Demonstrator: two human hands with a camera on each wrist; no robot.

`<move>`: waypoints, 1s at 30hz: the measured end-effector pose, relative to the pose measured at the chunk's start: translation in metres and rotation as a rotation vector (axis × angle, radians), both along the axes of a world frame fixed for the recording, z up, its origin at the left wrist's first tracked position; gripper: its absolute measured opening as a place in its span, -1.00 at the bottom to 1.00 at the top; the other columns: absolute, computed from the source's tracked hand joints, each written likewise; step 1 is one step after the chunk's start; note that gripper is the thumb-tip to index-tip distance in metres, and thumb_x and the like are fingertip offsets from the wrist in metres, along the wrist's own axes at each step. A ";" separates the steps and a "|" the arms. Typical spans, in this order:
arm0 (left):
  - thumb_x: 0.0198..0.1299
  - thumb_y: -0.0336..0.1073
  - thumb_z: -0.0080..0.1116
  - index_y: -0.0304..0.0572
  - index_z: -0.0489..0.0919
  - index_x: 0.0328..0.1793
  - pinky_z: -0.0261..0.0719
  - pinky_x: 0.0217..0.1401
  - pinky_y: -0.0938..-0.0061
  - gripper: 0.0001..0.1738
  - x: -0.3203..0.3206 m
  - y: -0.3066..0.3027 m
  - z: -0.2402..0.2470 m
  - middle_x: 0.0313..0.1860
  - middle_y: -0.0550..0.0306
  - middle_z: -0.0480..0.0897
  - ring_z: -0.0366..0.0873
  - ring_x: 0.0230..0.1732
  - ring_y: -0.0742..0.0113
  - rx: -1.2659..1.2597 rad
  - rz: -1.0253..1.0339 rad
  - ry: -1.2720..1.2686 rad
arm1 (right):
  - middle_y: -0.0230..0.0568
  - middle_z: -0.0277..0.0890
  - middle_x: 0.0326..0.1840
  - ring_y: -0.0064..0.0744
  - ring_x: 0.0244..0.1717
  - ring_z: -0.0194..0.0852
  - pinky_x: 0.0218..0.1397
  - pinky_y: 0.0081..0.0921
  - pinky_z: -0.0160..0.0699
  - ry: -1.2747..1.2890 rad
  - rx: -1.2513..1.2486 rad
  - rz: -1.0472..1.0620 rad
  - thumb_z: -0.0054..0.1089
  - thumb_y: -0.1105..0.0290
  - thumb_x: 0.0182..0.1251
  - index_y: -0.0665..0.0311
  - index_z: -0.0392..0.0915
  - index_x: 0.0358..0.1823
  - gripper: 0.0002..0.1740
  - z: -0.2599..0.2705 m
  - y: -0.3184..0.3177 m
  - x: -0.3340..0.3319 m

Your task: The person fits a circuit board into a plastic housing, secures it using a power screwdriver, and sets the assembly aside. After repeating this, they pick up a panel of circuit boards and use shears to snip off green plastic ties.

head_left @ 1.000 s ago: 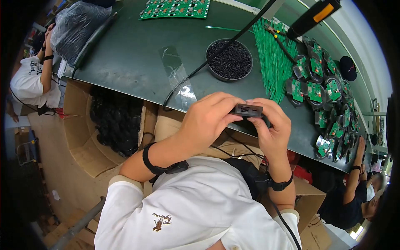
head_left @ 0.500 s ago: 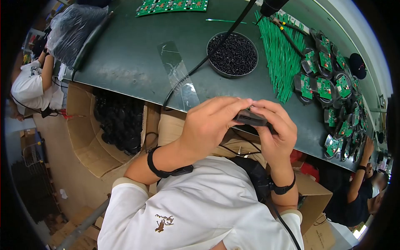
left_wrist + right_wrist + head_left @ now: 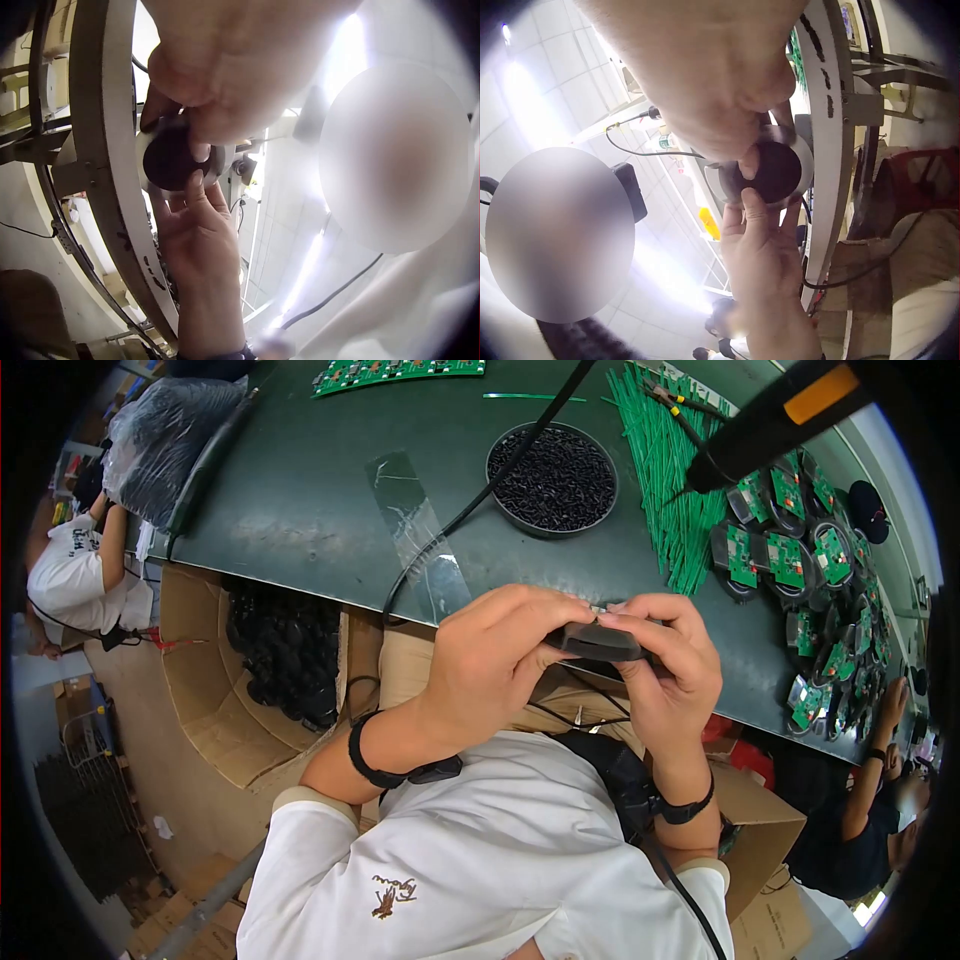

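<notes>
Both hands hold a small dark plastic housing (image 3: 600,644) at the table's front edge, its smooth curved edge toward the head camera. My left hand (image 3: 490,660) pinches its left end between thumb and fingers. The right hand (image 3: 672,675) grips the other end the same way, and the fingertips of both hands nearly meet along its top. A dark round face with a pale rim shows on the housing (image 3: 169,161) in the left wrist view. Both thumbs press on that face of the housing (image 3: 776,174) in the right wrist view.
Behind the hands stands a bowl (image 3: 500,500) of small black pieces. Green strips (image 3: 655,480), pliers (image 3: 680,415) and several housings with circuit boards (image 3: 785,560) lie right. A black power screwdriver (image 3: 770,430) hangs above. Below left, a carton (image 3: 200,690) holds black parts.
The housing has tilted in the hands: the end with slots that faced the head camera has turned out of sight. The hanging screwdriver has swung about. Both hands keep their hold.
</notes>
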State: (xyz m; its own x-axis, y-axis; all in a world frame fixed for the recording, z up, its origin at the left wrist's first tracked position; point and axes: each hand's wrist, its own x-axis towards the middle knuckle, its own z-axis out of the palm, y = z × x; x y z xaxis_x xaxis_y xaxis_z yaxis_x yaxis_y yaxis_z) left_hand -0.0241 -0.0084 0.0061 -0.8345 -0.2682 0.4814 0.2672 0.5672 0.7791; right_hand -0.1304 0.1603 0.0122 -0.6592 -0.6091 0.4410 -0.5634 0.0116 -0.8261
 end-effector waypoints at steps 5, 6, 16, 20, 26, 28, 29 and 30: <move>0.19 -0.41 0.43 -0.26 0.72 0.06 0.72 -0.05 0.37 -0.70 0.001 -0.002 0.014 -0.08 -0.04 0.78 0.77 -0.09 0.08 0.060 -0.046 -0.070 | -0.13 0.69 -0.19 -0.23 -0.12 0.72 -0.05 -0.42 0.70 -0.003 -0.034 -0.020 0.44 0.72 0.11 0.30 0.77 -0.10 -0.69 -0.001 0.002 -0.002; 0.20 -0.37 0.44 -0.25 0.72 0.05 0.70 -0.08 0.38 -0.70 0.002 -0.002 0.015 -0.08 -0.04 0.78 0.76 -0.12 0.09 0.056 -0.061 -0.089 | -0.13 0.69 -0.19 -0.23 -0.12 0.72 -0.05 -0.42 0.70 -0.003 -0.031 -0.020 0.44 0.72 0.11 0.30 0.77 -0.10 -0.69 -0.001 0.002 -0.002; 0.19 -0.28 0.46 -0.25 0.74 0.04 0.69 -0.09 0.38 -0.68 0.002 0.003 0.015 -0.08 -0.02 0.77 0.76 -0.15 0.10 0.026 -0.021 -0.117 | -0.12 0.69 -0.23 -0.24 -0.20 0.74 -0.06 -0.39 0.73 -0.047 -0.049 0.002 0.45 0.71 0.08 0.33 0.76 -0.19 -0.75 -0.002 0.005 -0.006; 0.18 -0.31 0.45 -0.24 0.73 0.05 0.70 -0.01 0.35 -0.68 0.000 0.003 0.011 -0.05 -0.03 0.75 0.75 -0.06 0.05 0.027 -0.027 -0.069 | -0.15 0.68 -0.24 -0.24 -0.20 0.73 -0.04 -0.36 0.74 0.000 -0.056 0.012 0.41 0.76 0.02 0.31 0.76 -0.19 -0.70 -0.005 0.005 -0.009; 0.09 -0.33 0.47 -0.21 0.74 0.09 0.67 0.17 0.25 -0.60 0.004 -0.002 -0.016 0.13 -0.02 0.68 0.66 0.21 -0.02 -0.310 -0.025 -0.038 | -0.21 0.65 -0.13 -0.09 0.02 0.68 0.08 -0.25 0.69 0.327 0.215 0.127 0.34 0.79 -0.04 0.28 0.76 -0.18 -0.63 0.002 0.013 -0.021; 0.04 -0.28 0.48 -0.21 0.74 0.11 0.66 0.21 0.22 -0.55 0.012 0.000 -0.018 0.17 -0.02 0.65 0.63 0.26 -0.04 -0.347 -0.064 -0.093 | -0.21 0.63 -0.05 -0.05 0.09 0.66 0.14 -0.20 0.66 0.331 0.281 0.164 0.39 0.75 -0.04 0.30 0.75 -0.13 -0.62 0.012 0.020 -0.015; -0.01 -0.21 0.49 -0.21 0.73 0.13 0.67 0.22 0.20 -0.48 0.013 0.001 -0.011 0.18 -0.01 0.64 0.63 0.26 -0.06 -0.373 -0.092 -0.132 | -0.20 0.63 -0.03 -0.05 0.11 0.65 0.16 -0.20 0.65 0.304 0.320 0.182 0.42 0.71 -0.05 0.31 0.74 -0.10 -0.60 0.015 0.023 -0.013; -0.06 -0.14 0.50 -0.21 0.73 0.15 0.67 0.24 0.18 -0.41 0.014 0.002 -0.003 0.20 -0.01 0.63 0.62 0.26 -0.08 -0.401 -0.121 -0.169 | -0.19 0.62 -0.02 -0.04 0.12 0.64 0.18 -0.19 0.64 0.278 0.358 0.200 0.46 0.68 -0.06 0.32 0.74 -0.07 -0.58 0.016 0.024 -0.012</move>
